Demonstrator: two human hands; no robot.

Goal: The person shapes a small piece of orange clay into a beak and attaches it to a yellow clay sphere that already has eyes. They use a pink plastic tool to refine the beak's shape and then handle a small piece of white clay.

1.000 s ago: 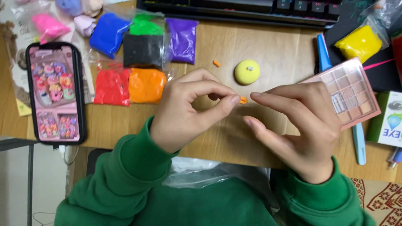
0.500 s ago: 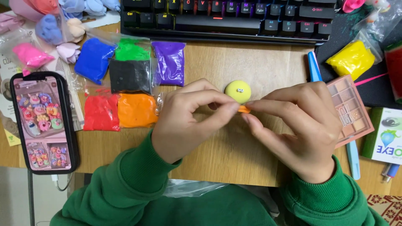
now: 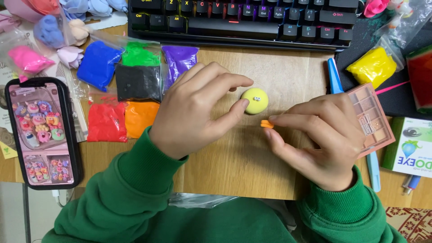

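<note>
On the wooden desk, one yellow clay ball rests against the left hand's curled fingertip, while the right hand pinches one small orange clay piece just beside it. Half a second earlier both hands pinched that piece together. Six clay bags lie left.

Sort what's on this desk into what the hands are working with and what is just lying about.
In use: left hand touching yellow clay ball; right hand pinching small orange clay piece.

Lying about: keyboard, phone, bagged clay colours, makeup palette, blue pen.
</note>
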